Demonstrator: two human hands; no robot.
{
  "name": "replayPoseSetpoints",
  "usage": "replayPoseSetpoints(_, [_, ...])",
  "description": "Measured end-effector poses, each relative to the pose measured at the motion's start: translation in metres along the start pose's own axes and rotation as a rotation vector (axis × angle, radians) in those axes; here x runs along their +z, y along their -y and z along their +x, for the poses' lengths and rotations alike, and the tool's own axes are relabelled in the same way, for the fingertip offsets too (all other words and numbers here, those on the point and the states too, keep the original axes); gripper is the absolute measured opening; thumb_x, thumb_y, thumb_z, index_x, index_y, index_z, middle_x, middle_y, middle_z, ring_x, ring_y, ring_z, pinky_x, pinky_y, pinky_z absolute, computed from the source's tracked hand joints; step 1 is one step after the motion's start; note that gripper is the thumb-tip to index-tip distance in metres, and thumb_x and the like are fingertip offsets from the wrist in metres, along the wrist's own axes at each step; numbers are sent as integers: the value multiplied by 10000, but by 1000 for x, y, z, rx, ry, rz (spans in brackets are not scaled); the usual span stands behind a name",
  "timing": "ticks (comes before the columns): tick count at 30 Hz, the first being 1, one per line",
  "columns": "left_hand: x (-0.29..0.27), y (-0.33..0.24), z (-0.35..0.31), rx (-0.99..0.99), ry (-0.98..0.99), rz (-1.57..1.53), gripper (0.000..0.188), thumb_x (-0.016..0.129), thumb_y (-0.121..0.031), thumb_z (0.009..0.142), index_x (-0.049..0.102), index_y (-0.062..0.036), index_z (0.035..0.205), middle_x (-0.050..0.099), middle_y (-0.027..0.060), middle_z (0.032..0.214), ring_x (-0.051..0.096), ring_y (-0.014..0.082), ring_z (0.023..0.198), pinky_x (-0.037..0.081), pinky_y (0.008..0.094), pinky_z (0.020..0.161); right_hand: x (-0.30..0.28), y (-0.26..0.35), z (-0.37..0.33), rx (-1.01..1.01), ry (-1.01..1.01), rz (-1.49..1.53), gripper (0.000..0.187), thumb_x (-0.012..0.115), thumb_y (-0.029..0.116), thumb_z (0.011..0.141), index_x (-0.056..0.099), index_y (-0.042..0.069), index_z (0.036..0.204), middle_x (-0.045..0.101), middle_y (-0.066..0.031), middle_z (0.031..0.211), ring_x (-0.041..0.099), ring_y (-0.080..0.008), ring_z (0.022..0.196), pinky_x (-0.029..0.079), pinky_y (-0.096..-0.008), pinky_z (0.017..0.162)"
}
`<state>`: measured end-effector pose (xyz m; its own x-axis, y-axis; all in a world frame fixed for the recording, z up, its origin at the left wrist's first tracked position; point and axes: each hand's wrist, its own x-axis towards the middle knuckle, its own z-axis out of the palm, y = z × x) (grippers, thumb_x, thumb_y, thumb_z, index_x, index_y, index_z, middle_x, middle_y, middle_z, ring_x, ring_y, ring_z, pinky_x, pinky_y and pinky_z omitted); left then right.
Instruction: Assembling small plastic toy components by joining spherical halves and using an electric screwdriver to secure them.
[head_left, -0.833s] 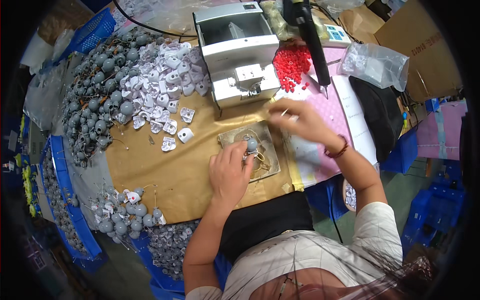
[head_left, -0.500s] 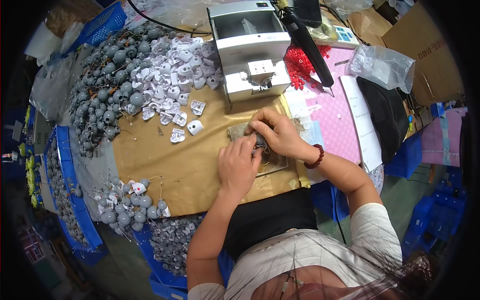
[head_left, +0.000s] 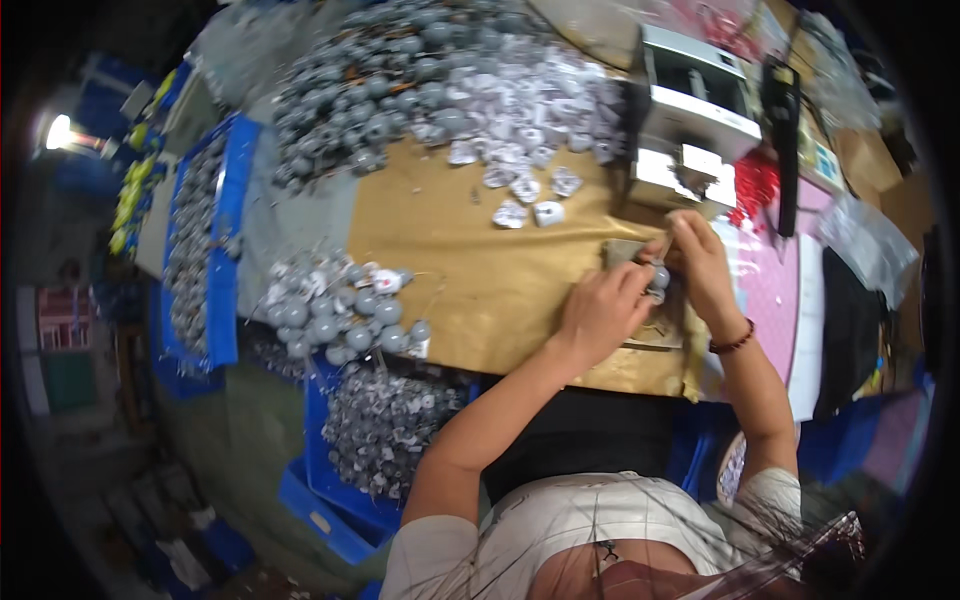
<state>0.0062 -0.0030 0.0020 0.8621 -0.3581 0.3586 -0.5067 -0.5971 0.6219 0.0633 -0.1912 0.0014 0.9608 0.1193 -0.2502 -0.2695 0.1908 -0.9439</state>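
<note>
Over a small flat board (head_left: pixel 620 252) on the brown mat, both hands work close together on one small piece. My left hand (head_left: pixel 603 312) is closed, its fingertips gripping a grey ball-shaped part (head_left: pixel 659 278) from the left. Just beyond and to the right, my right hand (head_left: pixel 704 275) is pinched with its fingers pointing down to the same part. What sits in that pinch is blurred and partly hidden. A few white plastic caps (head_left: pixel 549 212) lie singly on the mat, left of the board.
A large heap of grey ball parts (head_left: pixel 350 95) and white caps (head_left: pixel 540 95) covers the back. A white machine (head_left: pixel 690 125), red bits (head_left: pixel 757 190) and a black electric screwdriver (head_left: pixel 786 150) stand behind my right hand. Blue bins (head_left: pixel 228 260) flank the table, left and front.
The whole view has swung left, so the bench appears farther right and more blurred. My hands stay together over the board, and the grey part shows more clearly between them.
</note>
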Motion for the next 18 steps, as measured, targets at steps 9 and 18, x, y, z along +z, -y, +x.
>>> replayPoseSetpoints(9, [-215, 63, -72, -500, -225, 440, 340, 697, -113, 872, 625, -27, 1192, 639, 165, 1139, 623, 339, 1020, 497, 419, 881, -136, 33, -10, -446, -209, -980, 154, 593, 114, 995, 641, 17, 1106, 689, -86, 952, 661, -179, 817, 511, -294, 716])
replayPoseSetpoints(18, [-181, 73, -31, -355, -125, 600, 391, 703, -130, 859, 620, -40, 1230, 608, 162, 1216, 552, 377, 1135, 451, 476, 931, -160, 22, -1, -540, -289, -1712, 298, 624, 44, 876, 636, 75, 1172, 635, -127, 1088, 607, -341, 988, 518, -430, 816])
